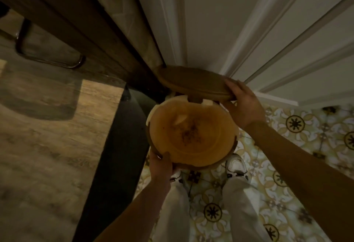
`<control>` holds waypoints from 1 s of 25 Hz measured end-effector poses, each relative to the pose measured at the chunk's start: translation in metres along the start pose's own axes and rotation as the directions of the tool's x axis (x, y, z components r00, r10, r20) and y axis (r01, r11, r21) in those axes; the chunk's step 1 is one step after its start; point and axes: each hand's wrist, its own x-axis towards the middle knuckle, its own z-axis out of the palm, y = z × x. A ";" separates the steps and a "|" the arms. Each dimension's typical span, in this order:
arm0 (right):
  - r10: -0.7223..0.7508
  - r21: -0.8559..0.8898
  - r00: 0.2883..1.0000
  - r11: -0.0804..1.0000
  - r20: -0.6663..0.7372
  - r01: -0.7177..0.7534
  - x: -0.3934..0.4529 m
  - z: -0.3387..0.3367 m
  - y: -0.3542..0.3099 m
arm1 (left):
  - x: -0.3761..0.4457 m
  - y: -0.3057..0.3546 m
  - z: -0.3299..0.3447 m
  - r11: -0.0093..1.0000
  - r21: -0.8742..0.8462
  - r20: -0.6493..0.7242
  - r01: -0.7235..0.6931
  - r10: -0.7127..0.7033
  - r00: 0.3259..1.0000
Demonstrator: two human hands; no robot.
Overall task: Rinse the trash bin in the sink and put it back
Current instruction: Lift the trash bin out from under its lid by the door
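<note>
Person observed from above: both forearms bare, no sleeves visible. Light, apparently off-white trousers. White trainers with dark markings; detail indistinct in dim lighting.

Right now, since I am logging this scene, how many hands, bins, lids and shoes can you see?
Hands: 2, left hand and right hand
Round tan plastic trash bin: 1
Round brown hinged lid: 1
White shoes: 2, left shoe and right shoe
Total: 6

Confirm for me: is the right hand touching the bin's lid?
Touching. The head view shows the right hand gripping the raised lid at its edge, fingers curled over the top and no gap visible.
</note>
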 end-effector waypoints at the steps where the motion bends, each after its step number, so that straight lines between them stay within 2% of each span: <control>1: 0.076 -0.003 0.996 0.997 0.039 -0.076 -0.006 0.004 -0.003 | -0.013 -0.005 -0.012 0.999 0.033 -0.005 0.008 -0.008 1.000; 4: 0.239 0.131 0.960 0.957 0.144 -0.258 -0.035 0.012 -0.011 | -0.047 -0.007 -0.044 0.995 0.093 0.013 0.021 -0.022 1.000; 9: 0.291 0.402 0.954 0.867 0.072 -0.295 -0.095 -0.012 -0.026 | -0.091 -0.009 -0.074 0.971 0.231 0.023 0.069 -0.076 0.997; 12: 0.287 0.449 0.956 0.847 0.064 -0.284 -0.134 -0.053 -0.030 | -0.134 0.014 -0.064 0.957 0.288 0.074 0.036 -0.059 0.996; 15: 0.257 0.361 0.966 0.903 -0.020 -0.233 -0.169 -0.107 -0.029 | -0.181 0.046 -0.035 0.939 0.326 0.150 -0.110 0.064 0.987; 18: 0.226 0.155 0.929 0.970 -0.292 -0.187 -0.221 -0.185 -0.036 | -0.244 0.078 0.009 0.890 0.330 0.303 -0.314 0.215 0.928; 20: 0.097 -0.041 0.876 0.991 -0.472 -0.131 -0.253 -0.234 -0.036 | -0.289 0.098 0.045 0.887 0.280 0.394 -0.368 0.244 0.886; 23: 0.028 -0.179 0.816 0.971 -0.578 -0.160 -0.313 -0.302 -0.024 | -0.375 0.112 0.103 0.875 0.214 0.523 -0.433 0.272 0.808; 25: -0.018 -0.256 0.810 0.953 -0.586 -0.164 -0.342 -0.326 -0.015 | -0.413 0.112 0.133 0.860 0.213 0.579 -0.464 0.271 0.769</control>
